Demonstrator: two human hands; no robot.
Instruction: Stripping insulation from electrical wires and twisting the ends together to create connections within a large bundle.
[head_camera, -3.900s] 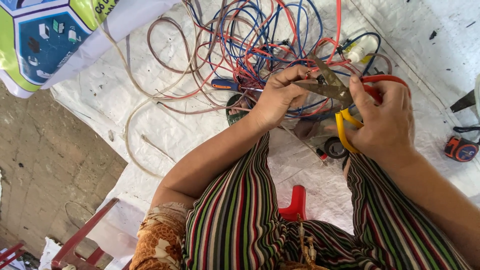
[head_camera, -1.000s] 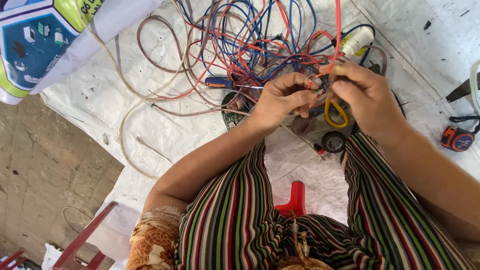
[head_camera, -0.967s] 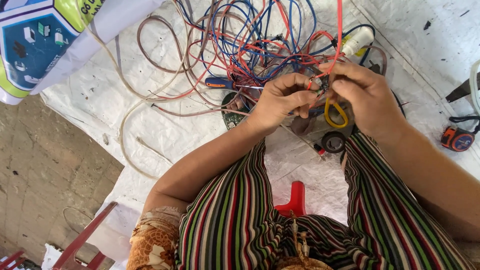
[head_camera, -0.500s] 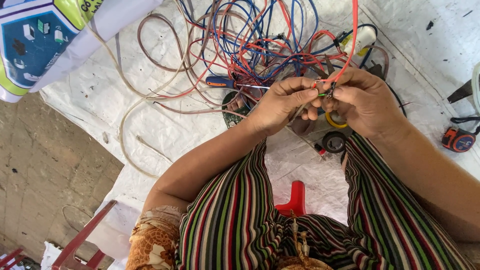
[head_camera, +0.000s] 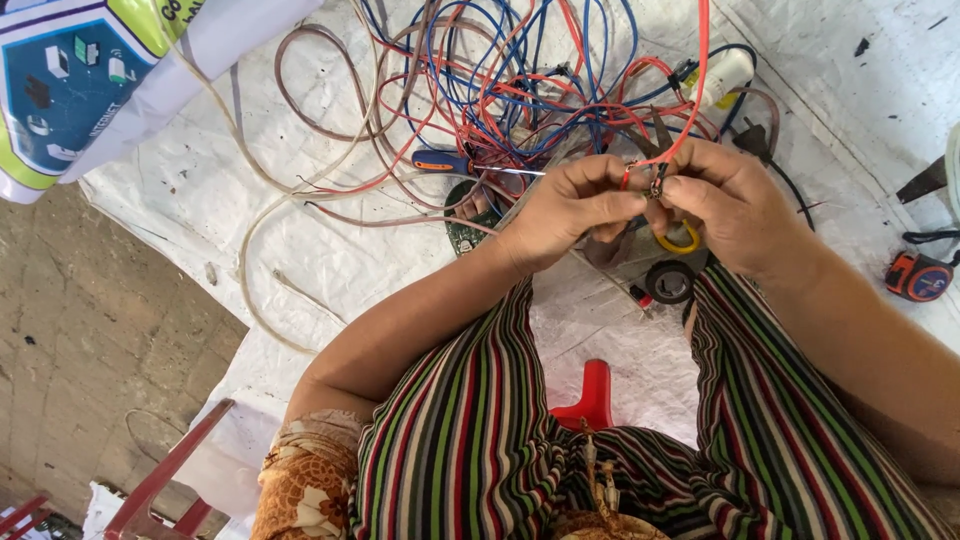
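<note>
While both hands meet over the sheet, the scene reads as follows:

Left hand: the left hand (head_camera: 572, 205) is curled, its fingertips pinched on the bare end of the red wire (head_camera: 697, 90) where it meets the other hand.

Right hand: the right hand (head_camera: 728, 205) is curled too, thumb and fingertips pinching the same wire end from the other side; the two hands touch at the fingertips.

Red wire: it rises from the pinch point, runs straight up past the tangle and leaves the top edge of the view.

Wire tangle: a loose heap of red and blue wires (head_camera: 520, 80) lies on the sheet just beyond the hands, with pale brown cable loops (head_camera: 300, 130) spreading to the left.

Screwdriver: a screwdriver (head_camera: 445, 162) with a blue and orange handle lies at the near edge of the tangle, beside the left hand.

Under the hands: a yellow ring (head_camera: 680, 241) and a black tape roll (head_camera: 669, 282) lie on the sheet, partly hidden by the right hand.

Far right: an orange tape measure (head_camera: 918, 276) sits well apart from the hands.

Surface: a white woven sheet (head_camera: 250, 240) covers the ground.

Lap: striped cloth (head_camera: 470, 430) covers the knees, with a red plastic piece (head_camera: 592, 395) between them.
</note>
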